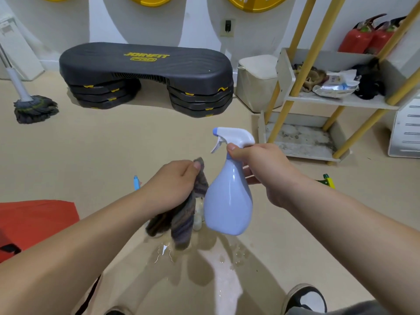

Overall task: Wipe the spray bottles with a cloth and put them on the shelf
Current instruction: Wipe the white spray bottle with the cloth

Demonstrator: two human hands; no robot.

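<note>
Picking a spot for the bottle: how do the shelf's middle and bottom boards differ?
The middle board carries a packet and a dark bundle; the bottom board shows bare, grimy surface. The middle board sits raised; the bottom board lies near the floor. Both are white, between yellow poles.

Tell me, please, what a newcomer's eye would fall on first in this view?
The pale blue spray bottle held at centre stands out first, the right hand gripping its neck under the white trigger head. Beside it, the left hand holds a dark striped cloth hanging over a wet patch. Behind, a black step platform sits left of the yellow-legged shelf.
</note>
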